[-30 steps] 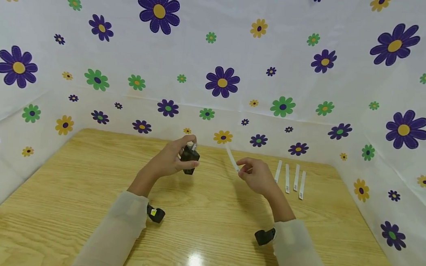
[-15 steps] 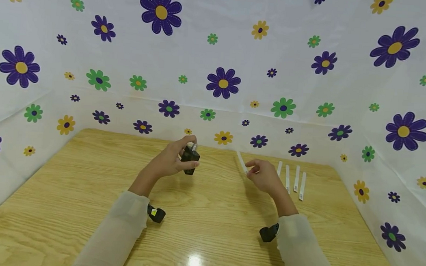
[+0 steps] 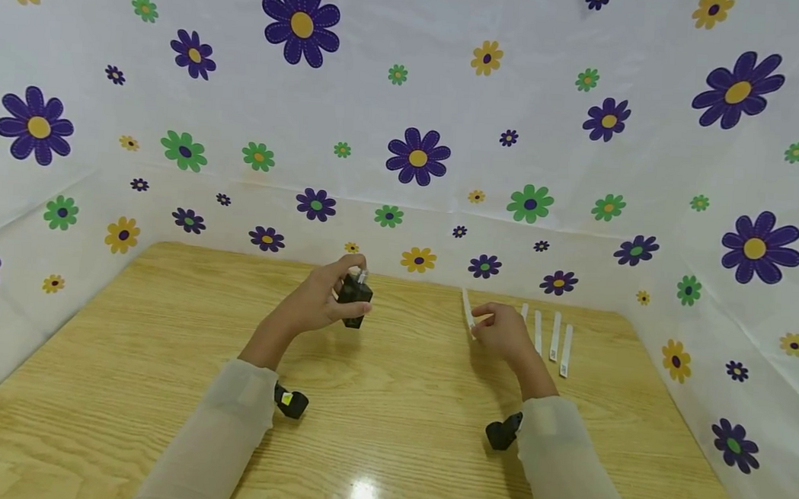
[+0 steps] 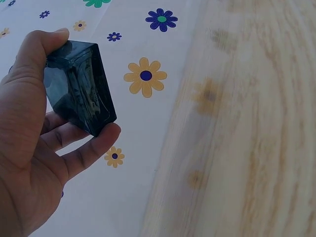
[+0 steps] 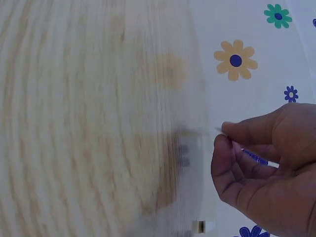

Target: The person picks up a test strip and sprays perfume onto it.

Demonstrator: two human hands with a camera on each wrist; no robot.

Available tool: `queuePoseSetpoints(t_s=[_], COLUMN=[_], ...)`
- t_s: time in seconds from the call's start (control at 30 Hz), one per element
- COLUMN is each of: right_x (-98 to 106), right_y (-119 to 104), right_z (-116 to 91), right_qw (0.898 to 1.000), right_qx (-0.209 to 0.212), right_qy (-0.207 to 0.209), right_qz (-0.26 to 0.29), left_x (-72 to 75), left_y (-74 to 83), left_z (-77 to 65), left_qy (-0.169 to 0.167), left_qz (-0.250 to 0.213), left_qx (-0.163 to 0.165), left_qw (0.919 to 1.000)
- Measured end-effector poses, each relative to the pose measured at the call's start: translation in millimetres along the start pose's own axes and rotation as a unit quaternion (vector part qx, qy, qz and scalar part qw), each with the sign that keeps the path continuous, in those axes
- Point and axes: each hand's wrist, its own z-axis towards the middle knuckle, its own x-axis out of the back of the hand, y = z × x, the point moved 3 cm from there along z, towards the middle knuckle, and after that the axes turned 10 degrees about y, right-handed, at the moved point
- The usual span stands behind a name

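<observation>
My left hand grips a dark glass perfume bottle, its index finger on the spray nozzle and its thumb along the side. In the left wrist view, the bottle's flat base shows, and the fingers wrap its edges. My right hand pinches one end of a white paper test strip between thumb and fingers. That strip points away toward the back wall. Seen from the right wrist, it is nearly edge-on, with just a thin sliver showing beyond the fingertips.
Several similar white strips lie side by side on the wooden table, just right of my right hand, which partly covers the nearest ones. A white flowered cloth stands around the back and sides.
My right hand has moved to the right with its strip, toward the strips on the table, and the strip has turned straighter away. The left hand and bottle stay in place.
</observation>
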Motion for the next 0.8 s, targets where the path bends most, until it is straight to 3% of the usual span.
queuePoseSetpoints(t_s=[0.3, 0.8], right_x=[-4.4, -7.1], right_y=[0.6, 9.9], right_z=[0.4, 2.5], right_qw=[0.996, 0.989], right_qx=[-0.080, -0.130], right_qy=[0.024, 0.014], right_qz=[0.029, 0.074], left_x=[-0.5, -1.2], left_y=[-1.1, -2.9], left_z=[0.6, 1.5], left_qy=[0.001, -0.004], left_qz=[0.005, -0.001], left_qx=[-0.005, -0.006], left_qw=[1.0000, 1.0000])
